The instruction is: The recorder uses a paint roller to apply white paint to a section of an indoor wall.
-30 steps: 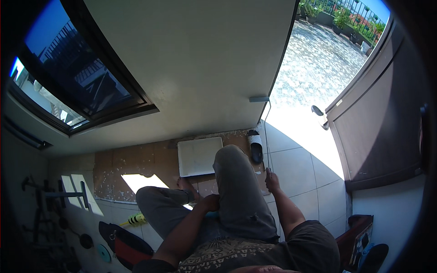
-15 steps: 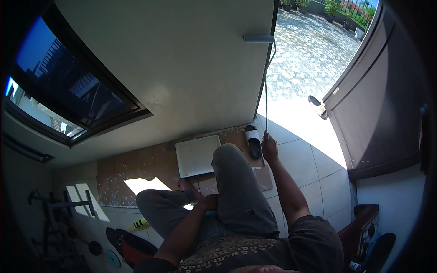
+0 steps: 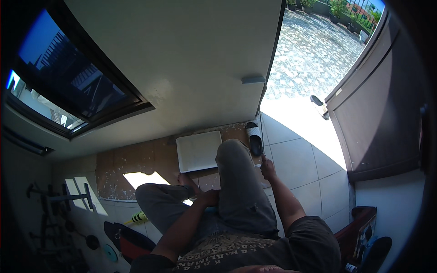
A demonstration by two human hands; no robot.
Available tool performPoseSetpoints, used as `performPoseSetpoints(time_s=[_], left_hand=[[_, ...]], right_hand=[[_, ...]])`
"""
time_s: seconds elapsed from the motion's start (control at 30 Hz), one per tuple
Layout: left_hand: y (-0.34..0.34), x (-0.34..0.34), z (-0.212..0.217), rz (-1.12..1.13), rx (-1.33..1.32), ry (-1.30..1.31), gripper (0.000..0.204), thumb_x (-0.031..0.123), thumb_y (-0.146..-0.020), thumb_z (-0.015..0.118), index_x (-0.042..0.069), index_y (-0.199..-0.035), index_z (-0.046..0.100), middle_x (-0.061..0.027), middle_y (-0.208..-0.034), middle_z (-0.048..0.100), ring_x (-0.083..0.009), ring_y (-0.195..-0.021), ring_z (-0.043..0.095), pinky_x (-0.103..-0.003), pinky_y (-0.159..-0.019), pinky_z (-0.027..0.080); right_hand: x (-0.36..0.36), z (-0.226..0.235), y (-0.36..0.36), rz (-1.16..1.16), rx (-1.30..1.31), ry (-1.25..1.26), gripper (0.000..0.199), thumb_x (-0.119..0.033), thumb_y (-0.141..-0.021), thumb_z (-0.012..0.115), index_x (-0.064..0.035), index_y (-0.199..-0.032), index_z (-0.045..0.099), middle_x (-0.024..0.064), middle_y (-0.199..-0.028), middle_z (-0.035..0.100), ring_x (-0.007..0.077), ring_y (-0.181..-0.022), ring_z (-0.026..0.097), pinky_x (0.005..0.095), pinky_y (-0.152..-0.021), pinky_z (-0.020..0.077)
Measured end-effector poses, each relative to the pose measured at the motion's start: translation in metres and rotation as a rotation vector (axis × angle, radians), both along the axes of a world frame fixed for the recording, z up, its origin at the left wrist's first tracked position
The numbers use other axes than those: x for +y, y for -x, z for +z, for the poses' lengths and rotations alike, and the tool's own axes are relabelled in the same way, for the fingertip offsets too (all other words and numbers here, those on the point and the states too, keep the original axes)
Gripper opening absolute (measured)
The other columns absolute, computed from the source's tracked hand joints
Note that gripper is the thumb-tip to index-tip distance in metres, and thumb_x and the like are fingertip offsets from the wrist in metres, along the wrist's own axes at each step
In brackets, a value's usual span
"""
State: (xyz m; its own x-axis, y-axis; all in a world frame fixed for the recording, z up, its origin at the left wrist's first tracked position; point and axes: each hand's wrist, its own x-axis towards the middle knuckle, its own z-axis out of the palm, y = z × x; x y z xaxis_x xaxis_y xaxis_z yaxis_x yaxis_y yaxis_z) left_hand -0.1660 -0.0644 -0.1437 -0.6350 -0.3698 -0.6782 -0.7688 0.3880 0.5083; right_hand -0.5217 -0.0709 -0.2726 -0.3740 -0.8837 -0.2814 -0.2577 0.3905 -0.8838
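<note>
Head view shows the right hand (image 3: 267, 169) pulled back from the black-and-white slipper (image 3: 254, 138) it reached half a second ago; it now rests open on the floor tile beside the raised knee. The left hand (image 3: 210, 197) stays against the inner thigh, grip unclear. The white tray (image 3: 198, 150) lies at centre, untouched.

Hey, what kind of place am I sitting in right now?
Probably a home entryway: a tiled floor beside an open door leading onto a sunlit paved yard, with a sandal by the threshold and a dark-framed window.
</note>
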Motion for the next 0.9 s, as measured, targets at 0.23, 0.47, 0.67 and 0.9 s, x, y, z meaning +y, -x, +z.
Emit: performPoseSetpoints(time_s=[0.23,0.47,0.67,0.9], left_hand=[[-0.010,0.006,-0.035,0.047,0.018,0.025,0.052,0.036,-0.092,0.056,0.003,-0.133,0.055,-0.0244,-0.127,0.063,-0.0405,-0.116,0.061,-0.049,-0.100,0.048],[-0.002,0.004,-0.013,0.053,0.060,0.001,0.054,0.037,-0.090,0.058,0.003,-0.131,0.057,-0.0249,-0.126,0.063,-0.0405,-0.116,0.061,-0.049,-0.099,0.048],[-0.004,-0.002,0.003,0.084,0.016,0.009,0.053,0.036,-0.090,0.059,0.003,-0.132,0.057,-0.0242,-0.127,0.063,-0.0412,-0.116,0.061,-0.049,-0.099,0.048],[-0.001,0.000,0.015,0.179,-0.007,0.004,0.044,0.024,-0.093,0.052,0.002,-0.130,0.058,-0.0248,-0.124,0.064,-0.0411,-0.115,0.062,-0.050,-0.098,0.049]], right_hand=[[0.028,-0.013,0.000,-0.034,-0.023,-0.086,0.069,-0.066,-0.100,0.036,-0.0077,-0.065,0.047,0.0004,-0.053,0.043,0.0128,-0.041,0.044,0.0328,-0.040,0.0368],[-0.047,0.053,0.006,-0.080,0.068,0.278,0.063,-0.058,-0.105,0.032,-0.0058,-0.072,0.048,0.0017,-0.056,0.043,0.0133,-0.049,0.042,0.0353,-0.049,0.0371],[-0.140,0.139,0.015,-0.093,-0.042,0.414,0.062,-0.057,-0.105,0.032,-0.0072,-0.072,0.046,0.0009,-0.059,0.042,0.0122,-0.054,0.042,0.0329,-0.051,0.0355],[-0.095,0.040,0.040,-0.181,0.126,0.168,0.076,-0.065,-0.101,0.031,-0.0031,-0.060,0.047,0.0072,-0.052,0.041,0.0215,-0.052,0.045,0.0419,-0.055,0.0372]])
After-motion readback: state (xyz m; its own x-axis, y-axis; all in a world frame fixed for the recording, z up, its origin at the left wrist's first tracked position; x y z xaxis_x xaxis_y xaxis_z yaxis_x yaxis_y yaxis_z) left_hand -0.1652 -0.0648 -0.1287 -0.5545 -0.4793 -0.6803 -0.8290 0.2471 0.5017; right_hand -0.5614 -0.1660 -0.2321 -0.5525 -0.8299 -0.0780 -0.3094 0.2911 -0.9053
